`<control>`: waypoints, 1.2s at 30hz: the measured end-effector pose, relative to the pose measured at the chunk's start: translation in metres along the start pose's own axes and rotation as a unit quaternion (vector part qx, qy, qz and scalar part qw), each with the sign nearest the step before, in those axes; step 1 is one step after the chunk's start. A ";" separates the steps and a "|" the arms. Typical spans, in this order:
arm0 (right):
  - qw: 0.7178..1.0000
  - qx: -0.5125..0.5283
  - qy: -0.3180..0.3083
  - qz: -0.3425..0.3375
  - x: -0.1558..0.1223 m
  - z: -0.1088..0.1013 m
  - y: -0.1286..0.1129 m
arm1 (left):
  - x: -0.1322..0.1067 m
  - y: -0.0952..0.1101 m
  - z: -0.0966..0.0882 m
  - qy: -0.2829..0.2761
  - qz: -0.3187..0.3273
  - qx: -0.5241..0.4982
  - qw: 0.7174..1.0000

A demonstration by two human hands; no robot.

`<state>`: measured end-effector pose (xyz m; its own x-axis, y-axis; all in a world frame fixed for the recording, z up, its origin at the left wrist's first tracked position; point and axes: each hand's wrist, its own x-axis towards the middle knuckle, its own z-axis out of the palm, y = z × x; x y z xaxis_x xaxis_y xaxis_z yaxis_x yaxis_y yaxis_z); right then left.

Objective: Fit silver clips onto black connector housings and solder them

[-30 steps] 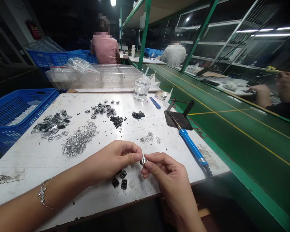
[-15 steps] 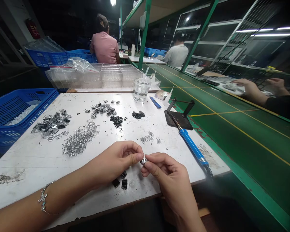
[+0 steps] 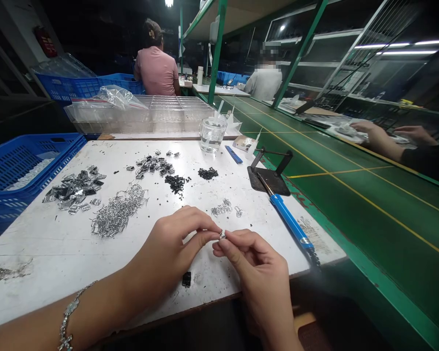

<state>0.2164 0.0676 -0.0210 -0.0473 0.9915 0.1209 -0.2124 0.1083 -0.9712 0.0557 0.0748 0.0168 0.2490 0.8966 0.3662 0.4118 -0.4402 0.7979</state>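
Between the fingertips of both hands is a small shiny metal part [image 3: 222,235], mostly covered by the fingers. My left hand [image 3: 177,239] pinches at its left side with thumb and forefinger. Thumb and fingers of my right hand [image 3: 258,263] are closed on it from the right. Below my left hand a small black block [image 3: 186,279] lies near the table's front edge. Beyond the hands are a few bent wire pieces [image 3: 222,207], a larger heap of bent metal wires [image 3: 119,209], and two piles of tiny black pieces [image 3: 175,184].
On the right a blue-handled soldering iron [image 3: 290,222] leans on its black stand [image 3: 269,180]. A glass mug [image 3: 212,135] and a blue strip [image 3: 233,154] stand behind. Metal-and-black parts [image 3: 75,187] lie left, near a blue crate [image 3: 32,170]. A co-worker's hands [image 3: 380,136] are across the green bench.
My left hand has rolled, its knuckles rising and its wrist lowering, and now covers some black blocks seen before. Both hands stay together at the small metal part. The view has shifted slightly.
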 end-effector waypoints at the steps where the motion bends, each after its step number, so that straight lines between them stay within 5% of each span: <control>1: 1.000 -0.013 -0.001 -0.011 0.000 0.000 0.000 | -0.001 -0.001 0.000 0.003 0.023 0.007 1.000; 4: 0.996 -0.067 -0.021 -0.055 -0.001 0.000 -0.001 | -0.001 -0.004 0.000 -0.002 0.027 0.016 1.000; 8: 0.972 -0.177 -0.049 -0.146 -0.002 -0.002 -0.001 | 0.002 -0.005 -0.003 -0.026 -0.043 0.032 0.998; 15: 0.902 -0.311 -0.158 -0.253 -0.008 0.001 -0.001 | 0.000 -0.007 -0.006 -0.042 -0.089 0.057 0.994; 18: 0.861 -0.401 -0.170 -0.262 -0.002 -0.023 -0.017 | 0.006 -0.005 -0.015 -0.058 -0.162 0.010 0.985; 20: 0.810 -0.500 -0.081 -0.297 0.012 -0.057 -0.033 | 0.012 -0.004 -0.025 -0.068 -0.236 -0.037 0.969; 22: 0.716 -0.627 0.025 -0.305 0.032 -0.096 -0.049 | 0.019 -0.007 -0.034 -0.068 -0.302 -0.090 0.947; 24: 0.624 -0.726 0.057 -0.283 0.054 -0.131 -0.060 | 0.024 -0.015 -0.042 -0.068 -0.339 -0.149 0.927; 27: 0.541 -0.792 -0.115 -0.258 0.078 -0.160 -0.062 | 0.027 -0.032 -0.044 -0.074 -0.368 -0.253 0.891; 29: 0.515 -0.785 -0.206 -0.276 0.086 -0.164 -0.057 | 0.027 -0.042 -0.042 -0.069 -0.381 -0.313 0.867; 32: 0.524 -0.757 -0.242 -0.307 0.087 -0.161 -0.048 | 0.026 -0.051 -0.039 -0.057 -0.382 -0.358 0.850; 33: 0.557 -0.731 -0.229 -0.322 0.086 -0.160 -0.045 | 0.025 -0.052 -0.039 -0.057 -0.379 -0.368 0.847; 36: 0.724 -0.549 -0.104 -0.405 0.076 -0.148 -0.037 | 0.025 -0.057 -0.038 -0.062 -0.364 -0.394 0.842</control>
<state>0.3653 0.1492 -0.0059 -0.5110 0.5511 0.6596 0.6456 0.7528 -0.1288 0.0053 0.1244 -0.0011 0.2920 0.8816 -0.3709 -0.2012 0.4357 0.8773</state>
